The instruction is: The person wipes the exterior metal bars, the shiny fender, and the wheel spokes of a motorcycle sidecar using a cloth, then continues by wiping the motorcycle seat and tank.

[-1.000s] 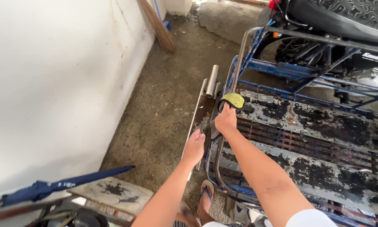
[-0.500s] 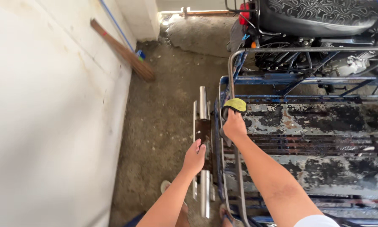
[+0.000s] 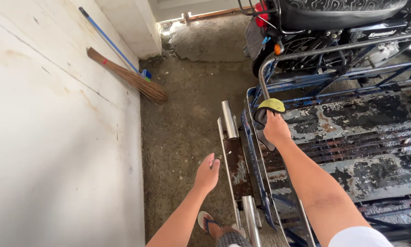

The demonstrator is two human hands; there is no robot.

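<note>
My right hand grips a yellow and grey cloth pressed against the metal side rail of a blue sidecar frame. My left hand hangs in the air with loose fingers, just left of the chrome footstep with its rusty brown plate, holding nothing. The sidecar floor is worn metal with peeling grey paint and dark wet patches.
A motorcycle with a black patterned seat stands behind the sidecar. A broom with a blue handle leans on the white wall at left. Rough concrete floor lies between wall and sidecar. My sandalled foot shows below.
The view has swung and tilted. My left hand has lifted off the footstep and now hovers beside it. My right hand keeps the cloth on the rail.
</note>
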